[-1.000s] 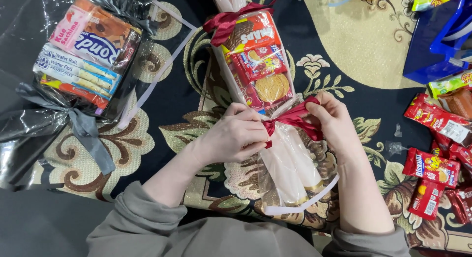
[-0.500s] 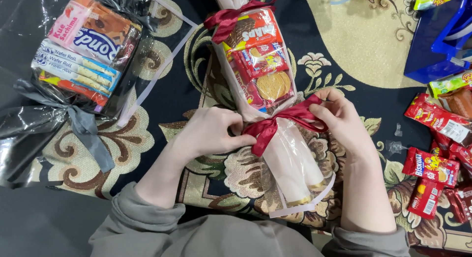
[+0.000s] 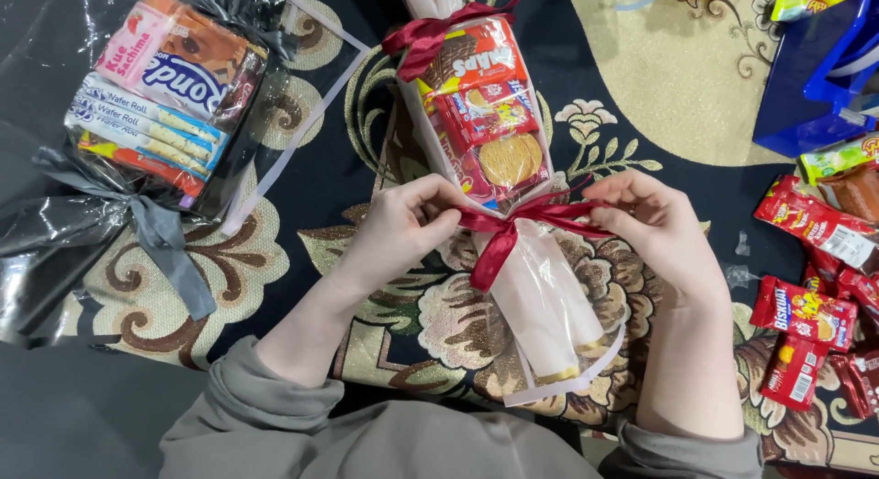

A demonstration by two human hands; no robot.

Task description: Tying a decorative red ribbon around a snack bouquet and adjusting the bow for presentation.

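A clear-wrapped snack bundle with red packets and a round biscuit pack lies in the middle of a patterned carpet. A red ribbon cinches its near end, and another red ribbon ties the far end. My left hand pinches the ribbon's left part beside the knot. My right hand pulls the ribbon's right end out sideways. One ribbon tail hangs down over the loose wrap end.
A second snack bundle in dark wrap with a grey ribbon lies at the left. Loose red snack packets sit at the right edge. A blue bag stands at the upper right.
Both hands have moved apart along the red ribbon, drawing the knot tight. The bundle has shifted slightly.
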